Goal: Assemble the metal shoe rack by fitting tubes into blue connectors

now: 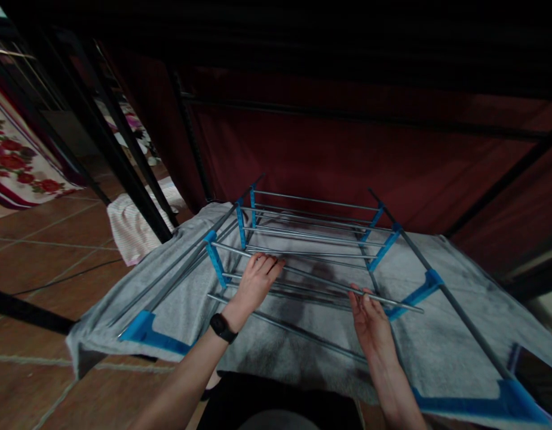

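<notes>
A partly assembled rack of grey metal tubes and blue plastic connectors point(215, 260) lies on a grey cloth. My left hand point(258, 278) is curled over one metal tube point(316, 279), whose left end meets a blue connector. Further along, the fingers of my right hand point(370, 322) pinch the same tube from below near its right end. That end sticks out free, passing over the right-hand blue bracket point(413, 298). Closer to me, a loose-ended tube point(298, 334) lies across the cloth. Behind, several crossbars join the two sides of the rack.
The grey cloth point(464, 322) covers a low surface. A dark flat object with a screen-like face point(536, 376) lies at the right edge. Black metal posts point(123, 173) stand at left, and a dark red panel point(303, 155) closes off the back. A striped cloth point(132, 227) lies on the tiled floor.
</notes>
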The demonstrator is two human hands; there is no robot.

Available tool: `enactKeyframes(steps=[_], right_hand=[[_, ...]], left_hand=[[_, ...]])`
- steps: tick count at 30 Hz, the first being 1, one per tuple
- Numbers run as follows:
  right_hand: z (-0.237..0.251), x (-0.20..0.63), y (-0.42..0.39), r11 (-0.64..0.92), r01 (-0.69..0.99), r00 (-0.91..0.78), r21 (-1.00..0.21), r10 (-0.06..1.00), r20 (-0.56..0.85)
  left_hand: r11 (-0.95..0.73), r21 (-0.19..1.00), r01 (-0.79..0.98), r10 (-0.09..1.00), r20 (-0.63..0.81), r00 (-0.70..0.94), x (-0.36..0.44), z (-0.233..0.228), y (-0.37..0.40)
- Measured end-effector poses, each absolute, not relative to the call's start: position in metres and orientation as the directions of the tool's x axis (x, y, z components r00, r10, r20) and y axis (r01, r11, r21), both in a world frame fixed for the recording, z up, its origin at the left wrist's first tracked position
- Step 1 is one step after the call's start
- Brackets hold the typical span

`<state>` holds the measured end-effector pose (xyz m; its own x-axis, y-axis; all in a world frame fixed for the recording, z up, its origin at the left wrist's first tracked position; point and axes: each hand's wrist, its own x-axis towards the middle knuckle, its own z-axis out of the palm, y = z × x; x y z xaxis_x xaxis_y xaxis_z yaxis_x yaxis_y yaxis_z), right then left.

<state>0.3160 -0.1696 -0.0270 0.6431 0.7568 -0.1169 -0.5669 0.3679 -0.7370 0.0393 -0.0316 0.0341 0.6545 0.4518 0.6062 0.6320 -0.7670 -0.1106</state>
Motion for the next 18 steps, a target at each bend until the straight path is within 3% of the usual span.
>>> enactKeyframes(steps=[18], right_hand=[[-0.038, 0.321, -0.174, 0.342, -0.517, 0.651, -0.785, 0.752, -0.101]], left_hand=[[-0.754, -0.018, 0.657, 0.532, 0.569, 0.627, 0.044, 0.009, -0.040]])
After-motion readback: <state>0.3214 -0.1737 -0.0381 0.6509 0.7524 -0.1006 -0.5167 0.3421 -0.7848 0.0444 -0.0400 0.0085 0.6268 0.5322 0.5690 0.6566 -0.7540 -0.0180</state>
